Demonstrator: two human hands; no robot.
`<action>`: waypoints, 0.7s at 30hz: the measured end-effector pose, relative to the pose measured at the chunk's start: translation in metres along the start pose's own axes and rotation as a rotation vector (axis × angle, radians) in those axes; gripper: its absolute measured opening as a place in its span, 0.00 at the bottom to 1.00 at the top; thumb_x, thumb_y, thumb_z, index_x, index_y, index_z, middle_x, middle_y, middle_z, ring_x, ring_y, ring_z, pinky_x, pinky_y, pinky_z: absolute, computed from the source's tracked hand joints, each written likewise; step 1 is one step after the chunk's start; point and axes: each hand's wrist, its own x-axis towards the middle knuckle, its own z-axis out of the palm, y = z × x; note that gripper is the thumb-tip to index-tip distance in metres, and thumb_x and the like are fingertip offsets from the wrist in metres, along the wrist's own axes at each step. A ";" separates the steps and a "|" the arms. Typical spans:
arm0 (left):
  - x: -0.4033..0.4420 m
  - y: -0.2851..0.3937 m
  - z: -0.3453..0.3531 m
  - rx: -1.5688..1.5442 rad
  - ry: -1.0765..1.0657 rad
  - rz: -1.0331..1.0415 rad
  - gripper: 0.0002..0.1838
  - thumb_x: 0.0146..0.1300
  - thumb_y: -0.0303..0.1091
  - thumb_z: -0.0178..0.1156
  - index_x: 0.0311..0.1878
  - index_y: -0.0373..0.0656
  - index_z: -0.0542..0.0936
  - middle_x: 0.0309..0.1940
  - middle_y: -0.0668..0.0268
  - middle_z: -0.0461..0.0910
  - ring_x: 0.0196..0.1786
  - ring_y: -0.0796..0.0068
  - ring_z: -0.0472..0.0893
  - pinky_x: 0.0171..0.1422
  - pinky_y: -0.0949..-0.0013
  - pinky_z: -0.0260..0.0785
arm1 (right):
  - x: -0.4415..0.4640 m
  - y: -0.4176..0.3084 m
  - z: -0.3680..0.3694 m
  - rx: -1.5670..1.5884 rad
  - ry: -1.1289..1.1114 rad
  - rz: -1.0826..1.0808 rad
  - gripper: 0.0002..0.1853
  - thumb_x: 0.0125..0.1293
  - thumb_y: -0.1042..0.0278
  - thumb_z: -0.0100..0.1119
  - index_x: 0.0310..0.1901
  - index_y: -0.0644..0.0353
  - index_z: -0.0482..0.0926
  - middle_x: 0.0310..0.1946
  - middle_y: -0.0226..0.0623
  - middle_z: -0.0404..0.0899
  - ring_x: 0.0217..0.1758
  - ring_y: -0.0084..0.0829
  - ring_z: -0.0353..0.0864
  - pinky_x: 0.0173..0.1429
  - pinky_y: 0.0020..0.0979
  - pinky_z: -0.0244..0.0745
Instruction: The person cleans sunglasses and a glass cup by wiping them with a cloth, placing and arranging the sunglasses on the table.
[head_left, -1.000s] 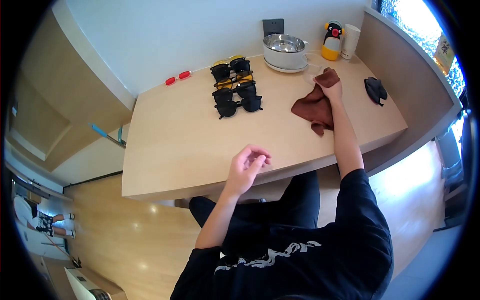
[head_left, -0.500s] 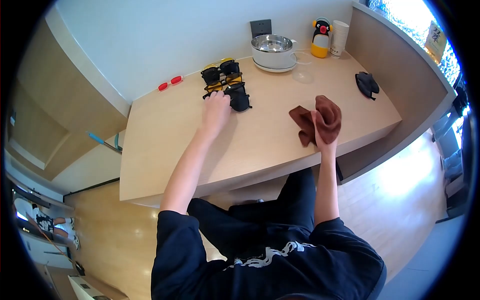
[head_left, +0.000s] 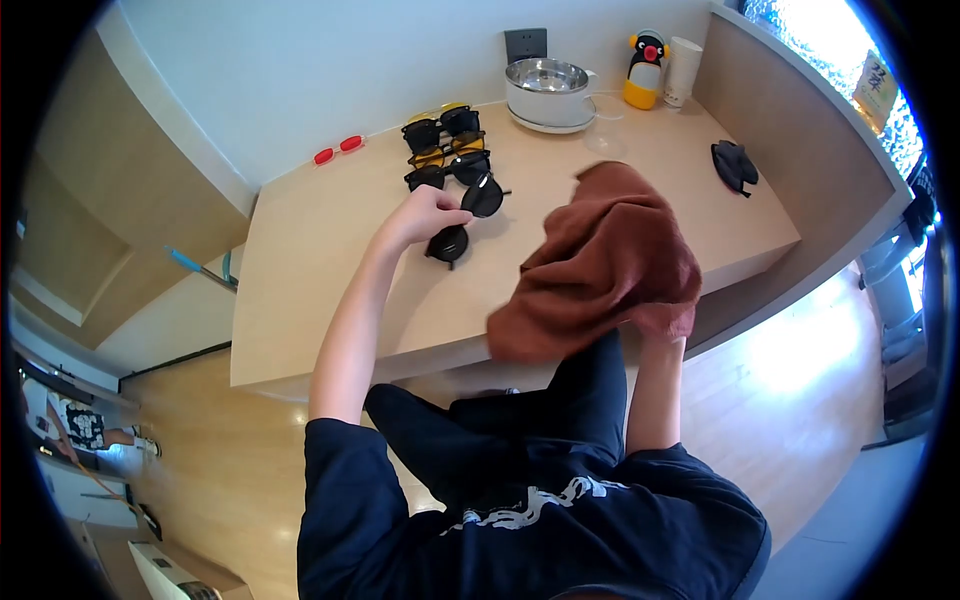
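My left hand (head_left: 425, 210) pinches a pair of black sunglasses (head_left: 483, 197) by the bridge, with one dark lens on either side of my fingers. Just beyond it lie several other glasses in a stack-like row, dark sunglasses (head_left: 468, 168) nearest and yellow-tinted ones further back. A brown cloth (head_left: 610, 260) hangs spread from my right hand (head_left: 660, 325), over the front edge of the table. The cloth covers most of that hand's fingers.
On the table (head_left: 300, 290) are red glasses (head_left: 338, 150), a white pot with a steel inside (head_left: 547, 95), a penguin bottle (head_left: 644, 75), stacked paper cups (head_left: 682, 72) and folded dark sunglasses (head_left: 735, 167). A partition (head_left: 800, 130) bounds the right. Another person (head_left: 85, 425) is far left.
My left hand has drawn the black sunglasses out of the row toward me. The brown cloth, bunched before, has opened out and come nearer the table's front edge.
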 end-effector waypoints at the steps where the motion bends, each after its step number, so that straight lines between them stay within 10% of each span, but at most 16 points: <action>1: -0.009 0.003 0.000 -0.157 -0.007 0.015 0.10 0.55 0.37 0.62 0.31 0.39 0.82 0.24 0.69 0.79 0.30 0.82 0.74 0.37 0.75 0.66 | 0.013 -0.020 0.026 0.319 -0.140 -0.124 0.29 0.49 0.57 0.69 0.47 0.71 0.73 0.40 0.42 0.77 0.47 0.40 0.75 0.55 0.34 0.70; 5: -0.041 0.010 0.006 -0.483 0.065 0.146 0.08 0.60 0.32 0.57 0.33 0.36 0.79 0.28 0.69 0.79 0.33 0.82 0.75 0.41 0.77 0.65 | 0.018 -0.013 0.030 -0.165 0.538 0.495 0.28 0.49 0.59 0.67 0.48 0.68 0.70 0.42 0.36 0.74 0.41 0.28 0.73 0.49 0.22 0.69; 7: -0.056 0.017 0.011 -0.580 0.068 0.213 0.08 0.60 0.31 0.57 0.35 0.36 0.78 0.30 0.68 0.79 0.35 0.82 0.75 0.42 0.77 0.66 | 0.058 0.025 -0.003 0.590 -1.117 0.045 0.28 0.37 0.47 0.70 0.29 0.65 0.76 0.16 0.27 0.70 0.20 0.22 0.68 0.31 0.23 0.67; 14: -0.090 0.057 0.047 -0.662 0.224 0.413 0.07 0.58 0.28 0.57 0.40 0.37 0.76 0.30 0.67 0.77 0.36 0.80 0.75 0.46 0.73 0.67 | 0.015 0.009 0.081 -0.135 0.043 -0.029 0.28 0.45 0.70 0.63 0.51 0.69 0.71 0.47 0.42 0.73 0.42 0.29 0.74 0.53 0.24 0.66; 18: -0.095 0.053 0.065 -0.527 0.374 0.484 0.10 0.56 0.27 0.57 0.41 0.36 0.75 0.33 0.58 0.77 0.40 0.65 0.76 0.50 0.68 0.66 | 0.002 0.029 0.079 0.106 -0.011 0.085 0.34 0.47 0.76 0.64 0.59 0.72 0.64 0.54 0.43 0.69 0.52 0.32 0.71 0.59 0.28 0.63; 20: -0.104 0.048 0.069 -0.524 0.396 0.464 0.10 0.56 0.26 0.56 0.42 0.36 0.75 0.35 0.55 0.77 0.42 0.59 0.76 0.51 0.66 0.65 | 0.009 0.013 0.081 0.346 -0.232 0.234 0.28 0.51 0.80 0.58 0.57 0.71 0.66 0.42 0.37 0.74 0.48 0.24 0.71 0.53 0.26 0.66; 21: -0.109 0.046 0.071 -0.510 0.339 0.474 0.11 0.56 0.25 0.55 0.42 0.35 0.74 0.36 0.54 0.77 0.43 0.56 0.76 0.51 0.65 0.65 | 0.011 0.040 0.077 -0.065 -0.169 -0.048 0.25 0.51 0.80 0.60 0.54 0.70 0.70 0.42 0.39 0.75 0.47 0.27 0.73 0.51 0.26 0.68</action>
